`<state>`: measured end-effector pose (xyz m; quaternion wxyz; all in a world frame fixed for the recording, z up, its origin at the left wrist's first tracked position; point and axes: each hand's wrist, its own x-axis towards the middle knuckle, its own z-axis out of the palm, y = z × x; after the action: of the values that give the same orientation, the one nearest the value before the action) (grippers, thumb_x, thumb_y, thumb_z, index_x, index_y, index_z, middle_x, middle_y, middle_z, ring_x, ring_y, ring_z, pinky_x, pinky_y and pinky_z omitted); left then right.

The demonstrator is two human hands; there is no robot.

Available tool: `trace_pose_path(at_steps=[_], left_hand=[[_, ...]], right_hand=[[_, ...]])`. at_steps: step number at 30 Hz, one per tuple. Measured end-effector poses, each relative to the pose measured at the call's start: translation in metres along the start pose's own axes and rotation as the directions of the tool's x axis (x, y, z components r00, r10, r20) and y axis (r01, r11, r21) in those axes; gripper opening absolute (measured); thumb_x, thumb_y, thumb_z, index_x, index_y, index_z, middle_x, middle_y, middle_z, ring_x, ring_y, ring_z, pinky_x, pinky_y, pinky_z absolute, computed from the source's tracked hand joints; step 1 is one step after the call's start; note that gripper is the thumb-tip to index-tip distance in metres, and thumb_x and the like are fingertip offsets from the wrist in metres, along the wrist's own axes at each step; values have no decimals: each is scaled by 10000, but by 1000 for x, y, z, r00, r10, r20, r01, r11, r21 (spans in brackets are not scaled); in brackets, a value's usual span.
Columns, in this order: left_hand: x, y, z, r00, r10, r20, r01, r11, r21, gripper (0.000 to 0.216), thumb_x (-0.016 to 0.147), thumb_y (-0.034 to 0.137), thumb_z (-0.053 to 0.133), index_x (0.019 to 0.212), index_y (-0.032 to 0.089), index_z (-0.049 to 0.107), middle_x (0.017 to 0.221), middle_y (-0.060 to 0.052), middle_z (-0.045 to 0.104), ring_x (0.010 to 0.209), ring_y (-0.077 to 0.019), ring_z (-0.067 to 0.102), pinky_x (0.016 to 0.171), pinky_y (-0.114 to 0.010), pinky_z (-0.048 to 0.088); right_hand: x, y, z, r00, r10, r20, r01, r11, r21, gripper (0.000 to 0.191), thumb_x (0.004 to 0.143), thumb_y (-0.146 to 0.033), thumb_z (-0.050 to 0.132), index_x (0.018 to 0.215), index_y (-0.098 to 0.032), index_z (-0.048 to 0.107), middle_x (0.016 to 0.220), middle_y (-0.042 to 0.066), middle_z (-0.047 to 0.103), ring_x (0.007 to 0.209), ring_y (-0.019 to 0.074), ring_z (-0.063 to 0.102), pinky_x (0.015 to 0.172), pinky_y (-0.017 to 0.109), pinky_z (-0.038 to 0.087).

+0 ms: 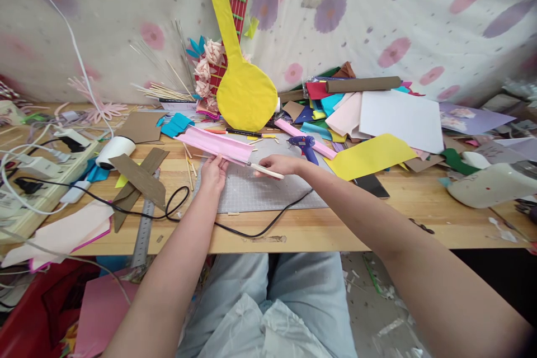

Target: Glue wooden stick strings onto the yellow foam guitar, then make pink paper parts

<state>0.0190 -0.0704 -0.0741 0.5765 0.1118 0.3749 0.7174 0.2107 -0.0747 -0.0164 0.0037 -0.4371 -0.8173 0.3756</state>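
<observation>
My left hand [215, 172] is closed on the near edge of a long pink paper strip [218, 144], which is tilted above the grey cutting mat [235, 200]. In my right hand [274, 165] is a pair of scissors with pale handles [268, 171]. The blades point left along the strip's near edge, close to its right end; how far they are apart is too small to tell. A blue glue gun [305, 146] lies just beyond my right hand, beside another pink strip [325, 149] on the mat.
A yellow banjo-shaped cutout [247, 95] leans at the back. Stacked coloured paper and a yellow sheet [371, 156] lie to the right. Crossed brown strips [140, 179], a metal ruler [144, 229] and a power strip [25, 196] are on the left. A black cable [251, 234] crosses the front.
</observation>
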Motion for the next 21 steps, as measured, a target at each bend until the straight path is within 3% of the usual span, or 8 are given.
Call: trace_pose_path(at_steps=[21], left_hand=[[-2, -2, 2, 1000, -2, 4, 2, 1000, 14, 173, 755, -17, 456, 713, 131, 536, 654, 3, 620, 677, -83, 621, 807, -284, 470]], right_hand=[[4, 3, 0, 1000, -3, -19, 2, 999, -39, 558, 609, -705, 464, 737, -171, 564, 702, 4, 543, 636, 115, 453, 563, 226, 312]])
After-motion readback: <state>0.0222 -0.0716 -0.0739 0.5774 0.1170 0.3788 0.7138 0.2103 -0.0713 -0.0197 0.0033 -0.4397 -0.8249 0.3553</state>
